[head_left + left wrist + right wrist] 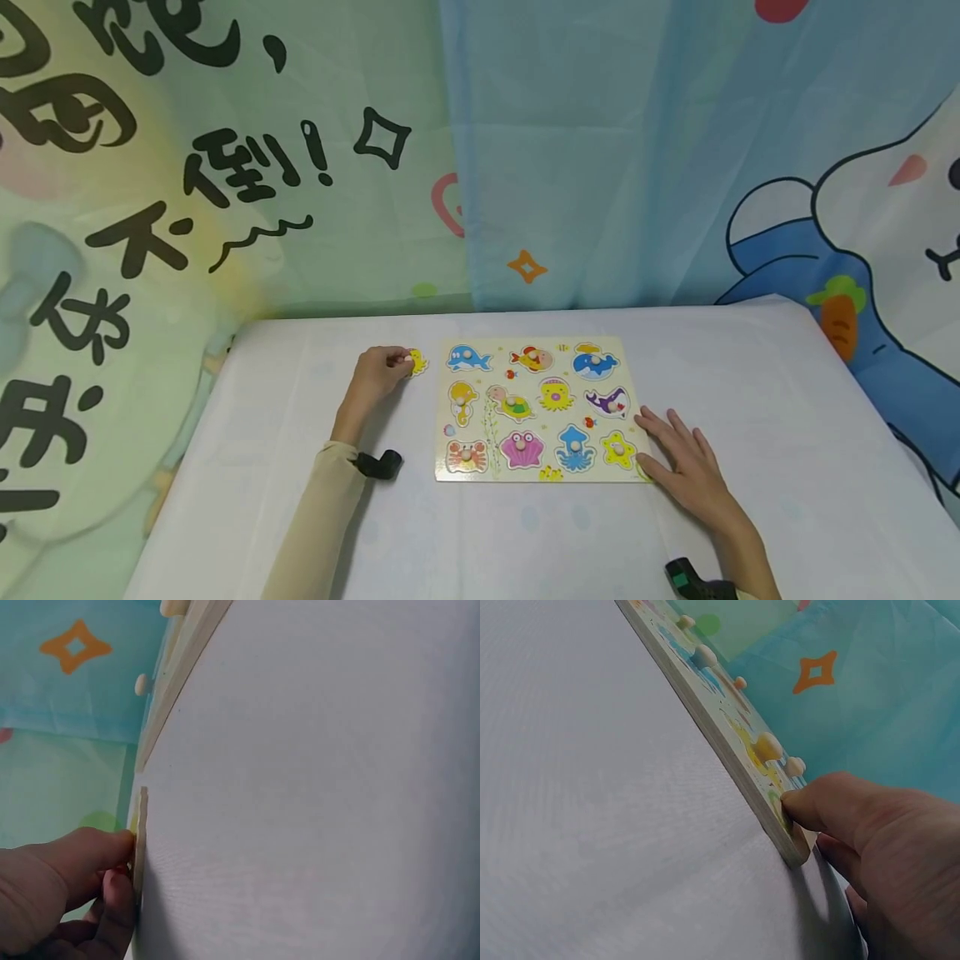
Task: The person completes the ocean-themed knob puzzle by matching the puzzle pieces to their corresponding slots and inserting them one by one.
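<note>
In the head view my left hand (375,373) pinches a small yellow puzzle piece (419,363) between thumb and fingers, left of the puzzle board (517,476). The left wrist view shows that piece (142,817) edge-on, standing upright over the white cloth. My right hand (688,468) lies at the board's right edge, fingers extended and spread. Its thumb (810,804) touches the top face near the near right corner. Knobbed sea-animal pieces sit on the board, among them a yellow star (618,450), a blue squid (575,451) and a pink shell (522,450).
White cloth (525,542) covers the table under the board. A printed curtain (562,150) hangs behind the table's far edge. Each wrist wears a black camera, the left one (380,465) beside the sleeve and the right one (697,581) low in view.
</note>
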`<state>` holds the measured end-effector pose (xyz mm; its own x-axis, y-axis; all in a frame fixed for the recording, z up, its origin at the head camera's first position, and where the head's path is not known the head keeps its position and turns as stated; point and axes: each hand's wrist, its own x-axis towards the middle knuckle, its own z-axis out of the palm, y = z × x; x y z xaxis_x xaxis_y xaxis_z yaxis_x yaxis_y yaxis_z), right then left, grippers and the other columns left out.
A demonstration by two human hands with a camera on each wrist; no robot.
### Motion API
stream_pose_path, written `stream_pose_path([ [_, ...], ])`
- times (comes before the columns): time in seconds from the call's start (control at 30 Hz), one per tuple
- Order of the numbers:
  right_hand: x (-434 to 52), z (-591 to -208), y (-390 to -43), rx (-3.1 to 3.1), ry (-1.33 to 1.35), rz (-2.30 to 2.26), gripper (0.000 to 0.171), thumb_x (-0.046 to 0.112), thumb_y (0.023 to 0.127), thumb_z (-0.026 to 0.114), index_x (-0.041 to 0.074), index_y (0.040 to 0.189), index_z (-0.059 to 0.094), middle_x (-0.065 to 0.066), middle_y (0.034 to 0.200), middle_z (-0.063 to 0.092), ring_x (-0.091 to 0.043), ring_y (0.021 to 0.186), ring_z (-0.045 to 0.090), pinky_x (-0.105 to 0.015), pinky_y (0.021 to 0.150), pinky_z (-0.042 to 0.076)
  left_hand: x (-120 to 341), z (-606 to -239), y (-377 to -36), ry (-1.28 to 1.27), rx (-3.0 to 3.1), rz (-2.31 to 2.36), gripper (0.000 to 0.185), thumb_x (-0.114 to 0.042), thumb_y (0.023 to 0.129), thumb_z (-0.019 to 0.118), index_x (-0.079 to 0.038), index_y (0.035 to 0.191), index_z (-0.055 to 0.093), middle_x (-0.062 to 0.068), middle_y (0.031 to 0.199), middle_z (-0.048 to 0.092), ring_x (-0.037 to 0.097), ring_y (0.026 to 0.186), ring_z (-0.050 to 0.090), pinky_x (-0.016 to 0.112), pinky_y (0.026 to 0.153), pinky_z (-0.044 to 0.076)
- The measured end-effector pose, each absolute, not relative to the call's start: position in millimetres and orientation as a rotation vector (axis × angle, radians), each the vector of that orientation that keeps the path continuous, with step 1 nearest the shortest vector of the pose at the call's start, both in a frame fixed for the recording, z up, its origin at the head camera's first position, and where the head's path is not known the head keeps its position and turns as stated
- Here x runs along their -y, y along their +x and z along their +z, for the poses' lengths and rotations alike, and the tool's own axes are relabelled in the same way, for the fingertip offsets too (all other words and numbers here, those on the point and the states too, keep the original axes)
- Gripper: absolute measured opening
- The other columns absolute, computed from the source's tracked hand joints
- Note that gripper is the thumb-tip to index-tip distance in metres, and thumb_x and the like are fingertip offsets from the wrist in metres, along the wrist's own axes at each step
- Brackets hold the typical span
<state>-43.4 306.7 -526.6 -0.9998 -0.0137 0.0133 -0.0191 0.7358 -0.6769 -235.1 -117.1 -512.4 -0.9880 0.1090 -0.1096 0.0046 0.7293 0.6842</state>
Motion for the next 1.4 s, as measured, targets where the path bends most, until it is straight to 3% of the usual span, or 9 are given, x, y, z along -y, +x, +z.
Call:
stream_pose_path([
  [0.7, -305.8, -525.2, -42.8, 2.93, 0.025, 1.142, 0.056, 0.029, 0.091, 0.061, 0.011, 0.142, 0.045, -0.024, 0.152, 0.035, -0.047, 0.146, 0.011, -0.065, 0.114, -0.006, 114.5, -511.6, -232.1, 0.069, -2.805, 1.12, 0.026, -0.013, 0.087, 0.064, 0.001, 0.109, 0.071, 0.011, 0.091, 0.068, 0.018, 0.082, 0.057, 0.028, 0.074, 0.046],
  [1.17, -305.9, -525.6, -41.8, 2.922, 0.026, 1.14, 0.056, 0.029, 0.091, 0.061, 0.01, 0.141, 0.046, -0.025, 0.152, 0.036, -0.047, 0.146, 0.013, -0.066, 0.113, -0.004, 112.2, -510.3, -231.1, 0.055, -2.815, 1.127, 0.026, -0.011, 0.086, 0.064, 0.003, 0.107, 0.071, 0.012, 0.089, 0.068, 0.018, 0.079, 0.057, 0.023, 0.067, 0.044],
  [1.4, -305.7, -525.1, -42.6, 2.923, 0.013, 1.143, 0.056, 0.031, 0.091, 0.061, 0.012, 0.142, 0.046, -0.024, 0.152, 0.035, -0.047, 0.146, 0.012, -0.066, 0.114, -0.004, 111.1, -505.4, -230.3, 0.103, -2.844, 1.086, 0.026, -0.011, 0.086, 0.064, 0.003, 0.107, 0.072, 0.013, 0.089, 0.07, 0.018, 0.078, 0.057, 0.026, 0.069, 0.046],
])
